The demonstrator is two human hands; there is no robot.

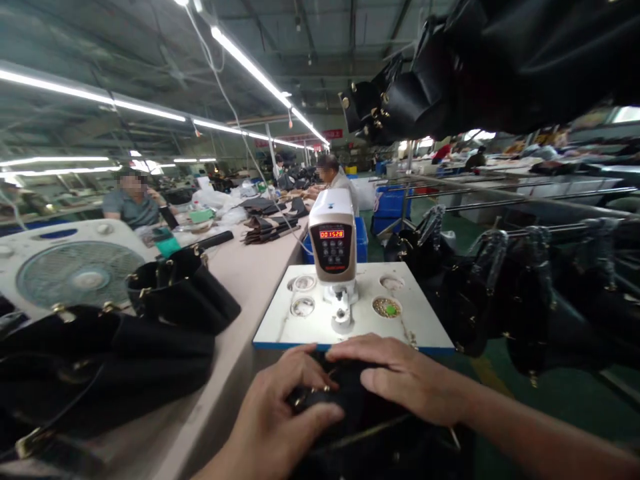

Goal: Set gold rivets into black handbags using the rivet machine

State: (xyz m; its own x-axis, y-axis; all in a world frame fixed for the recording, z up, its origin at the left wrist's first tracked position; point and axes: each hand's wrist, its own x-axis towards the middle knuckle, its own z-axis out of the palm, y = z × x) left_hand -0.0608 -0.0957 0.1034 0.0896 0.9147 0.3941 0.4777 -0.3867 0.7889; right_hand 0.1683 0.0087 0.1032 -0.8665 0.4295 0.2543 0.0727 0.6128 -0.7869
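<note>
At the front edge of the white machine table, a black leather bag (pixel 367 433) with small gold fittings lies under both hands. My left hand (pixel 287 400) is closed around a part of the bag beside a gold stud, thumb and fingers curled. Across the bag's upper edge lies my right hand (pixel 405 373), its thumb and fingers gripping the black leather. Just beyond my fingers stands a white rivet-setting machine (pixel 333 233) with a red lit display. Its small press head (pixel 341 310) is apart from the bag.
The white work plate (pixel 285 327) has round cups; the right front cup (pixel 387 307) holds small gold pieces and something green. More black bags (pixel 180 287) sit on the left bench beside a box fan (pixel 85 267). Black bags (pixel 540 293) hang at right. Two people sit farther back.
</note>
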